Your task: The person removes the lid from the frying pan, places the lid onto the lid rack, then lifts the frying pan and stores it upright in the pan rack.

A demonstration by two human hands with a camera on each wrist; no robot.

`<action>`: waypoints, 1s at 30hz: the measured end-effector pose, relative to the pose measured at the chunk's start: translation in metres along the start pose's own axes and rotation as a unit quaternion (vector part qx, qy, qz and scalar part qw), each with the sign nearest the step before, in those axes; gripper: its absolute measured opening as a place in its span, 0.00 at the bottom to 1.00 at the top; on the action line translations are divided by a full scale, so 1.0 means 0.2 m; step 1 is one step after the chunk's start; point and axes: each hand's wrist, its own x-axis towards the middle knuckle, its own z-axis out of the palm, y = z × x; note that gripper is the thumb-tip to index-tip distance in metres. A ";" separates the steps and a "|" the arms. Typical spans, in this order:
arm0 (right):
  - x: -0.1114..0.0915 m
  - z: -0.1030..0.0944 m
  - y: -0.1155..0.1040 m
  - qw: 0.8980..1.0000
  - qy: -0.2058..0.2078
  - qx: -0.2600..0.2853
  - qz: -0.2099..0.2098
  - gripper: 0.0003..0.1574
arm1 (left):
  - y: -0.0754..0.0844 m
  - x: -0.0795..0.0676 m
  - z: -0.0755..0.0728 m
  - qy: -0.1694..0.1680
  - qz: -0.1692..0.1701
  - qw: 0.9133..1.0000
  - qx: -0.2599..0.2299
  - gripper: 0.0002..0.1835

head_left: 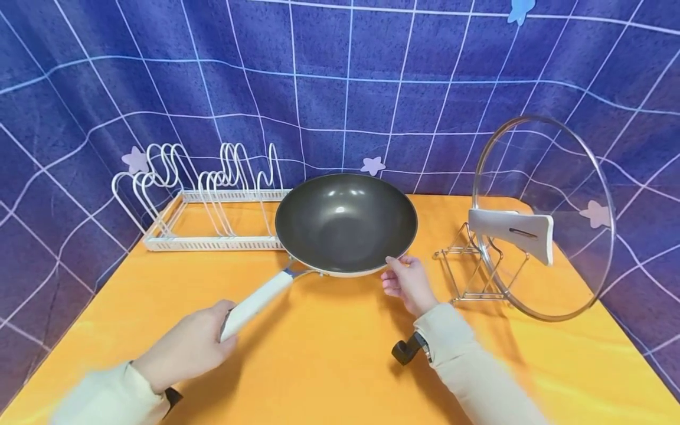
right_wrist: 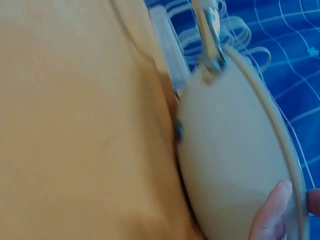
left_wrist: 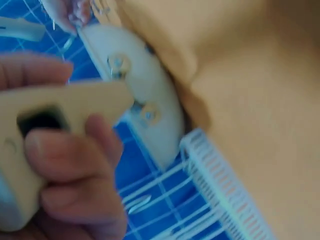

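A wok (head_left: 345,224) with a dark inside and a cream outer wall (right_wrist: 230,150) is at the middle of the table, its inside facing me. My left hand (head_left: 186,342) grips the end of its white handle (head_left: 257,304); in the left wrist view the fingers (left_wrist: 70,155) curl round that handle. On the near right side, my right hand (head_left: 411,286) pinches the wok's rim. In the right wrist view the thumb (right_wrist: 272,205) presses the outer wall, and a fingertip shows beyond the rim. Whether the wok's base touches the table cannot be told.
A white dish rack (head_left: 212,243) with tall looped dividers stands behind and left of the wok. To the right, a small wire rack (head_left: 480,297) holds a large glass lid (head_left: 613,236) upright and a white slotted board (head_left: 512,230). Blue gridded cloth (head_left: 319,100) hangs behind the orange tabletop (head_left: 329,354).
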 end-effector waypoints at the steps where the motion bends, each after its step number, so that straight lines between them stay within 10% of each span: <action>1: -0.01 0.02 0.02 1.000 -0.003 0.005 0.001 0.10 | 0.01 0.00 0.01 0.001 -0.011 1.000 -0.008 0.21; 17: -0.22 0.35 0.16 0.988 -0.151 -0.037 0.026 0.26 | 0.06 0.01 0.03 0.030 0.016 0.999 -0.026 0.25; 30: -0.32 0.72 0.25 0.969 -0.196 0.118 0.090 0.21 | 0.16 0.01 0.04 0.001 -0.014 0.999 -0.034 0.20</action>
